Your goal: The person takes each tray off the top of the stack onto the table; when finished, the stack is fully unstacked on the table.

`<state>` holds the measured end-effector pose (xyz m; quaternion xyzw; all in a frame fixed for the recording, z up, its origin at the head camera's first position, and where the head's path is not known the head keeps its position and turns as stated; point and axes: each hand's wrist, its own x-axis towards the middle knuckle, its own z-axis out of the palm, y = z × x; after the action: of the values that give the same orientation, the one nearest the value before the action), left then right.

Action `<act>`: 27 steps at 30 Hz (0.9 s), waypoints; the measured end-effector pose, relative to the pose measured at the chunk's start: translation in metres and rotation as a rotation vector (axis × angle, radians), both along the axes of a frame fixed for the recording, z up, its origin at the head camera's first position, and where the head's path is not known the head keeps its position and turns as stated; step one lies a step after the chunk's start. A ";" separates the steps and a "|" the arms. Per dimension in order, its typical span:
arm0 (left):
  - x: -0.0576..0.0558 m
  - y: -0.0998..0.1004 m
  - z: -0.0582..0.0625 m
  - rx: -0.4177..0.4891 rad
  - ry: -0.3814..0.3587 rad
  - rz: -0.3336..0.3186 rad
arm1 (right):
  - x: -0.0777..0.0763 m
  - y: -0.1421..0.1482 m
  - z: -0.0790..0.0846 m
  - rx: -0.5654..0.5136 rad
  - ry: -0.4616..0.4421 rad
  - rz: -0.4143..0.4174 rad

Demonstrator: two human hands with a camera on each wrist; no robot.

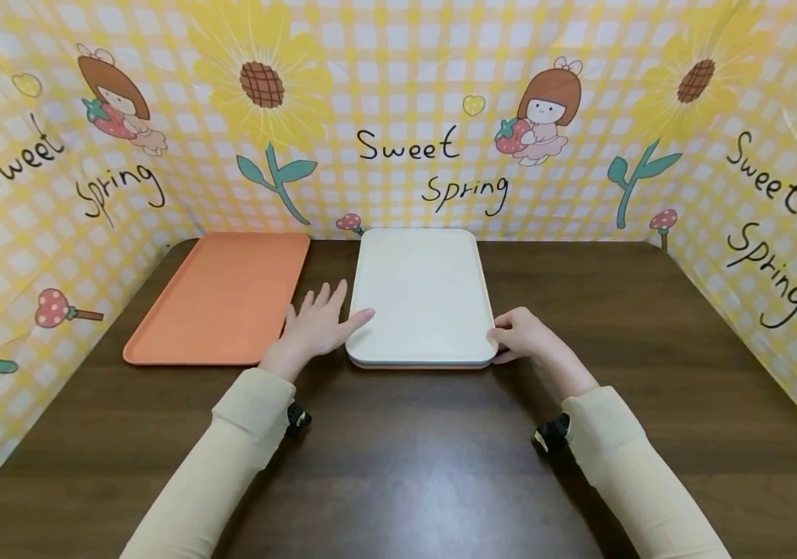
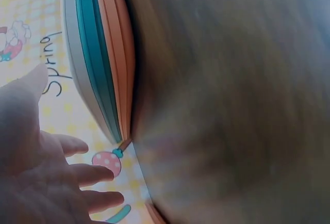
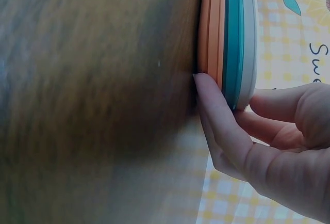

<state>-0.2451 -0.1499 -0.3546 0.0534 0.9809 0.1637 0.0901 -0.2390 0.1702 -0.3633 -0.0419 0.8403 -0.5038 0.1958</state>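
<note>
A stack of trays lies at the back middle of the table, a white tray (image 1: 415, 299) on top. In the wrist views, teal trays (image 2: 93, 43) and orange trays (image 3: 211, 38) show as layered rims under it. My right hand (image 1: 526, 341) grips the stack's right edge near the front corner, thumb at the white rim and a finger at the lowest orange rim. At the left edge is my left hand (image 1: 316, 322), its fingers spread and its thumb reaching over the white tray's rim. A separate orange tray (image 1: 224, 299) lies flat just left of that hand.
The dark wooden table (image 1: 412, 466) extends in front of the stack and to its right. A yellow checked cloth (image 1: 398, 93) with printed flowers and figures stands as a wall behind and on both sides. Each wrist wears a small black camera (image 1: 552, 432).
</note>
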 end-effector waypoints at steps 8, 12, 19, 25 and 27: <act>-0.003 0.017 0.001 0.127 -0.016 -0.015 | 0.000 0.001 0.002 -0.005 0.000 -0.002; -0.005 0.022 0.001 0.220 -0.031 -0.048 | 0.000 0.002 0.002 -0.006 0.001 -0.001; -0.006 0.026 -0.001 0.316 -0.014 -0.013 | 0.001 0.000 0.002 -0.007 -0.008 0.000; -0.007 0.024 -0.004 0.389 -0.032 0.105 | 0.001 0.000 0.003 -0.014 -0.010 0.010; -0.008 0.023 -0.005 0.393 -0.039 0.143 | 0.001 0.000 0.003 -0.014 -0.012 0.010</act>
<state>-0.2533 -0.1267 -0.3594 -0.0031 0.9296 0.3587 0.0852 -0.2384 0.1699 -0.3603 -0.0446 0.8354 -0.5088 0.2032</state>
